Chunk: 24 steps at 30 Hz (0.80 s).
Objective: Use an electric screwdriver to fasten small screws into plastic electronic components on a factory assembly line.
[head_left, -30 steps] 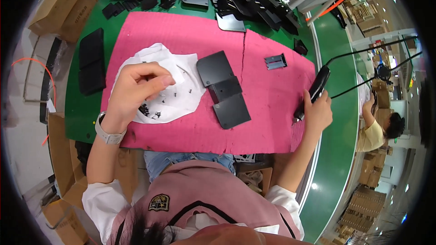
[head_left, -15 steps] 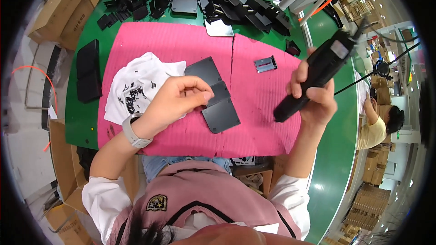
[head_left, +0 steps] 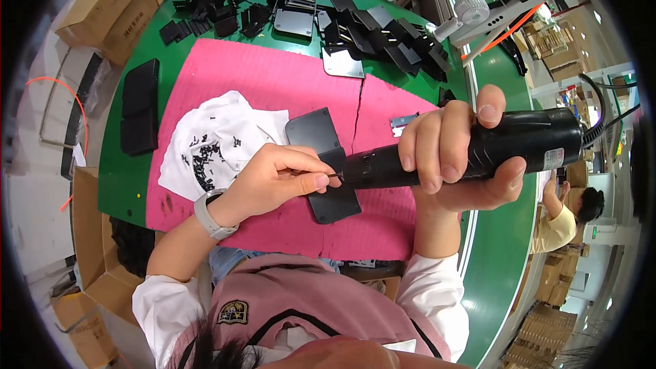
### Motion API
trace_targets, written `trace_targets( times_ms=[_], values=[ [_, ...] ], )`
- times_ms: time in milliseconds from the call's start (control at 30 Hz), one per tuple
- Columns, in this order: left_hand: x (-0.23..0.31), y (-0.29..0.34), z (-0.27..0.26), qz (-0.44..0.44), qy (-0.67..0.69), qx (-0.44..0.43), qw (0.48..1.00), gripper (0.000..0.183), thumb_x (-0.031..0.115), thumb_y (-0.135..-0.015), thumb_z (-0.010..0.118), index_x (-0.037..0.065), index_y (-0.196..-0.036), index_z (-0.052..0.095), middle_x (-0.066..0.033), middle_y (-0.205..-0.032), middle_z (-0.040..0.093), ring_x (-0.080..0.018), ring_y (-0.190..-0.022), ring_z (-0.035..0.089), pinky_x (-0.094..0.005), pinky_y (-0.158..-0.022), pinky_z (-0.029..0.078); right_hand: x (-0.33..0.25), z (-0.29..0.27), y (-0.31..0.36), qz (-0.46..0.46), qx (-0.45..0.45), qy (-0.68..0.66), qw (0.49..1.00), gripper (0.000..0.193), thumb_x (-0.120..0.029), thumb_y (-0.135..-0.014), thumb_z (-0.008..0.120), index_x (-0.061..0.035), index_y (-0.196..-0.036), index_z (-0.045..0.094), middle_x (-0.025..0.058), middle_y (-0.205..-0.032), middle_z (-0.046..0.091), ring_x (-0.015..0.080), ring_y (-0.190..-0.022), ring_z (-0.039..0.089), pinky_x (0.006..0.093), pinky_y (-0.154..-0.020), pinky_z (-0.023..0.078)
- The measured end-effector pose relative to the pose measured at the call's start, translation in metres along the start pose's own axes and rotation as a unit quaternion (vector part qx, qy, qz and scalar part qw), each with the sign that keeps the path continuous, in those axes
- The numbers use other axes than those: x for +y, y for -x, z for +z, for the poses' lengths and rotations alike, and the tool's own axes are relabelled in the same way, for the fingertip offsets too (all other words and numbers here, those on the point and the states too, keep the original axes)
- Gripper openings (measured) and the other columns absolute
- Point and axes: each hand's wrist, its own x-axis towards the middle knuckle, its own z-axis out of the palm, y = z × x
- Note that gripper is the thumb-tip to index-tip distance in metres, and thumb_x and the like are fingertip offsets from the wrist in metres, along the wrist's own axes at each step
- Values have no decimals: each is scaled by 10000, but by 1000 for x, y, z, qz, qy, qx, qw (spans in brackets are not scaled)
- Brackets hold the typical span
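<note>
My right hand [head_left: 458,154] is wrapped round a black corded electric screwdriver [head_left: 526,140], which lies nearly level with its tip pointing left. At that tip my left hand [head_left: 283,176] is closed in a pinch, thumb and forefinger on a tiny dark screw [head_left: 333,175] that is partly hidden by the fingertips. Beneath both hands a black hinged-looking plate [head_left: 313,130] rests on the pink foam mat [head_left: 232,61]; its middle is covered by the hand and tool. Left of it, a white cloth [head_left: 242,119] carries a scatter of small black screws [head_left: 199,167].
A small metal bracket [head_left: 402,123] lies on the mat behind my right hand. Along the far side of the green table [head_left: 113,184] are heaps of black parts [head_left: 386,34] and a silver-grey plate [head_left: 344,63]. Black cases [head_left: 139,106] sit at left, a small white fan [head_left: 471,10] at far right.
The screwdriver has swung from upright-tilted to nearly level and come left, its tip meeting my left fingers. My left hand has shifted slightly right, still pinching.
</note>
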Motion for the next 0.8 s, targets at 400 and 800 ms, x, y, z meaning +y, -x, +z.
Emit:
trace_targets(
  times_ms=[400,800],
  values=[
    [-10,0,-7,57,-33,14,998,117,1,-817,661,-22,-926,695,-66,-798,657,-97,-711,605,-208,-621,465,12,-7,4,25,43,-48,998,487,-464,-866,557,-100,-1160,423,20,-645,492,143,-488,487,329,-572,429],
    [-13,3,-1,61,-83,56,993,115,-34,-775,679,-25,-887,701,-60,-749,644,-84,-616,566,-202,-537,425,17,-3,12,33,26,0,999,484,-480,-848,571,-120,-1133,419,22,-635,471,145,-492,479,332,-581,425]
  ],
)
